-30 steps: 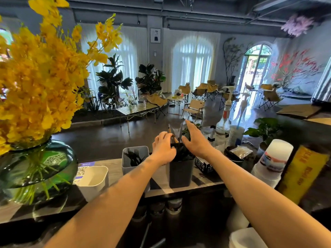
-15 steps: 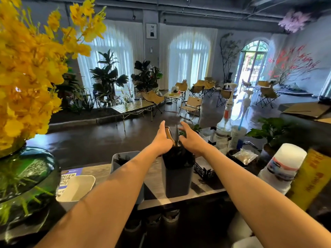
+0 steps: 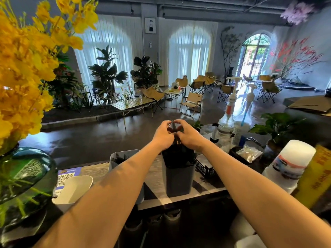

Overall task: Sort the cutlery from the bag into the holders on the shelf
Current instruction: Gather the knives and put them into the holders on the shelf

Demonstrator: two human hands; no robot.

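A person stands at a wooden shelf (image 3: 206, 187) with both bare arms stretched forward. The left hand (image 3: 163, 136) and the right hand (image 3: 190, 135) meet close together with fingers curled inward. Together they pinch the bunched neck of a dark bag (image 3: 179, 155). A narrow dark tip pokes up between the fingertips. Directly below the hands, the bag sits inside a tall dark holder (image 3: 179, 179) that stands upright on the shelf. The bag's bulk fills the holder's mouth. The cutlery inside it is too dark to tell piece by piece.

Just left of the left forearm, and partly hidden by it, stands a grey holder (image 3: 114, 158) with black forks (image 3: 120, 157) in it. Further left and nearer the person is a white holder (image 3: 77, 187), with a QR code card (image 3: 65, 179) lying beside it. Far left of the hands, a green glass vase (image 3: 25, 176) carries a big spray of yellow flowers (image 3: 26, 65).

Right of the right hand stand 2 pump bottles (image 3: 230, 111) and, further right, a potted plant (image 3: 276, 122). Beside the right forearm are a white wrapped stack (image 3: 290, 161) and a yellow roll (image 3: 318, 176).

Beyond the hands, the room opens onto a dark floor with folding chairs (image 3: 191, 102), low tables and tall curtained arched windows.
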